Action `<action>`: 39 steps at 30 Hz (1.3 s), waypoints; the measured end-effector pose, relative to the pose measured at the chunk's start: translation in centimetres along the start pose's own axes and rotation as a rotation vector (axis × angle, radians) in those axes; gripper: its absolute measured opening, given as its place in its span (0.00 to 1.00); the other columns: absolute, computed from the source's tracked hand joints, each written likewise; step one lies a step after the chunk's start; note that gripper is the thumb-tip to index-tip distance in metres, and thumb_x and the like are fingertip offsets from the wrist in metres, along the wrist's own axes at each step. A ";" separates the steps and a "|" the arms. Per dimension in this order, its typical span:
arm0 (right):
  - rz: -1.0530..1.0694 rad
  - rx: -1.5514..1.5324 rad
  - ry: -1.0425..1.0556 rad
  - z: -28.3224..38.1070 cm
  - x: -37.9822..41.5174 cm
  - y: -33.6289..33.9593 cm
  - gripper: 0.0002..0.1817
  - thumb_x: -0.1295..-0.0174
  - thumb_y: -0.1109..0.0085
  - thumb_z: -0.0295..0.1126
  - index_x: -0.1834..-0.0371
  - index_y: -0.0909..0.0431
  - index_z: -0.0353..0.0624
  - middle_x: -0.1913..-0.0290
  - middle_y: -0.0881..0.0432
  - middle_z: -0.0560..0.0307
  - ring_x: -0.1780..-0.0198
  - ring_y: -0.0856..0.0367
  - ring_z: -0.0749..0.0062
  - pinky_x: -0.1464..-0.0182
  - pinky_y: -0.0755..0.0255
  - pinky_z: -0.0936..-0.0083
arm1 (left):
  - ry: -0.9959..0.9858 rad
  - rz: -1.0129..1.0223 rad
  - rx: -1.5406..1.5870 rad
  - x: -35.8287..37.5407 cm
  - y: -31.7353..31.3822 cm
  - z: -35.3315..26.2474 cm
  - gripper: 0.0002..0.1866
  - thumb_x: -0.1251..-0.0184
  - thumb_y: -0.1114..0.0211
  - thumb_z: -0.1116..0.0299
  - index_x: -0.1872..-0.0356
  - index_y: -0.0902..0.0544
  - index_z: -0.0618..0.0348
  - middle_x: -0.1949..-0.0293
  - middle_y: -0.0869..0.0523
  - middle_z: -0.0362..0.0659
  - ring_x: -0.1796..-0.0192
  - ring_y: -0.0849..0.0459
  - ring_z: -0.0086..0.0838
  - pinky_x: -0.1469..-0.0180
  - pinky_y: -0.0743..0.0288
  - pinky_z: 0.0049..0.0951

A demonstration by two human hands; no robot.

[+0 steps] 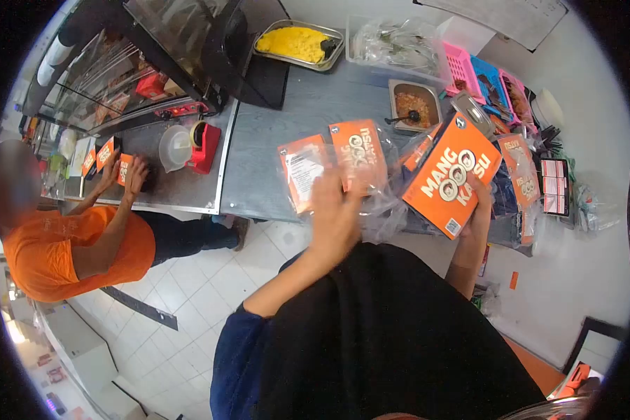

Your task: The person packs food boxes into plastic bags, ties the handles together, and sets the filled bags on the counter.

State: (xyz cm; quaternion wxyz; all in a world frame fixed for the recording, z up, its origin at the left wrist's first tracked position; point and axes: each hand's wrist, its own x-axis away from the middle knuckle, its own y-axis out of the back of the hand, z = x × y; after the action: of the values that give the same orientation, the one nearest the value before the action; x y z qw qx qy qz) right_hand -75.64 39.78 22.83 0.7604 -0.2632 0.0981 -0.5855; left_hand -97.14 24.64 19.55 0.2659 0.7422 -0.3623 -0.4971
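Observation:
My right hand (477, 210) grips the lower right edge of a flat orange box (434, 178) printed "MANG KASU", held tilted above the counter's front edge. My left hand (336, 213), smeared by motion, hovers over clear plastic wrap with its fingers apart. Beneath and beyond it are an orange package with a white label (304, 168) and an orange printed package (360, 150), both in clear plastic. Loose clear plastic (385, 210) spreads between the packages and the held box. Whether the left fingers touch the plastic cannot be made out.
A metal tray of yellow food (294, 43), a metal pan of chopped food (414, 105) and a clear plastic bin (399, 52) line the back. Pink and blue baskets (493, 84) stand right. At left, a co-worker in an orange shirt (84, 241) handles orange boxes near a red tape dispenser (205, 148).

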 end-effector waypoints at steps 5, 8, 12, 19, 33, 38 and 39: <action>0.009 -0.110 -0.235 -0.9 0.3 0.9 0.28 0.44 0.41 0.30 0.41 0.34 0.33 0.50 0.22 0.45 0.54 0.17 0.62 0.54 0.20 0.69 | 0.512 -0.224 0.362 2.7 4.1 5.1 0.29 0.53 0.31 0.78 0.46 0.29 0.59 0.64 0.25 0.45 0.61 0.22 0.33 0.58 0.28 0.30; 0.082 -0.112 -0.370 -1.9 -0.3 1.1 0.28 0.46 0.39 0.30 0.42 0.32 0.34 0.52 0.21 0.45 0.55 0.17 0.64 0.54 0.20 0.70 | 0.654 -0.442 0.760 2.7 6.9 4.9 0.15 0.40 0.36 0.74 0.55 0.30 0.61 0.68 0.22 0.43 0.66 0.21 0.28 0.63 0.26 0.27; 0.291 -0.048 -0.586 -4.9 -0.8 -2.3 0.27 0.46 0.39 0.31 0.42 0.32 0.34 0.52 0.20 0.46 0.56 0.17 0.64 0.55 0.20 0.71 | 0.636 -0.330 0.919 1.6 8.3 3.6 0.08 0.33 0.41 0.71 0.62 0.32 0.62 0.69 0.21 0.45 0.70 0.21 0.24 0.70 0.28 0.22; 0.788 0.196 -0.781 -10.2 -3.5 -8.8 0.26 0.46 0.39 0.31 0.44 0.30 0.34 0.54 0.19 0.46 0.57 0.16 0.65 0.56 0.20 0.71 | 0.775 -0.389 1.085 0.1 8.0 5.5 0.25 0.29 0.51 0.57 0.38 0.34 0.65 0.45 0.23 0.55 0.82 0.26 0.18 0.83 0.42 0.15; 0.267 0.058 -0.733 -5.3 -4.0 -6.6 0.18 0.42 0.42 0.35 0.52 0.25 0.34 0.61 0.16 0.50 0.64 0.15 0.70 0.61 0.19 0.76 | 0.935 -0.056 0.979 -4.6 8.7 6.3 0.13 0.43 0.49 0.81 0.56 0.34 0.61 0.72 0.21 0.44 0.81 0.23 0.24 0.81 0.32 0.21; 0.469 0.043 -0.878 -6.7 -6.7 -7.6 0.18 0.41 0.44 0.35 0.51 0.25 0.34 0.60 0.16 0.49 0.63 0.15 0.68 0.60 0.19 0.75 | 0.781 0.070 1.034 -5.4 9.5 5.4 0.14 0.37 0.47 0.78 0.50 0.35 0.59 0.65 0.18 0.48 0.82 0.22 0.24 0.81 0.30 0.23; 0.500 0.085 -0.891 -7.9 -7.2 -8.3 0.18 0.41 0.44 0.35 0.51 0.25 0.34 0.60 0.16 0.49 0.63 0.15 0.67 0.59 0.19 0.75 | 0.726 0.104 1.002 -5.6 9.6 5.2 0.15 0.36 0.47 0.77 0.49 0.35 0.59 0.64 0.18 0.48 0.82 0.21 0.24 0.81 0.30 0.23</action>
State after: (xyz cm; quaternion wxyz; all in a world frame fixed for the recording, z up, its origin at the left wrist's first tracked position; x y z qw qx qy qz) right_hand -88.37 42.84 19.35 0.8552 -0.4245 -0.1997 -0.2203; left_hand -105.96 23.21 27.91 0.0152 0.8800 -0.4737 0.0309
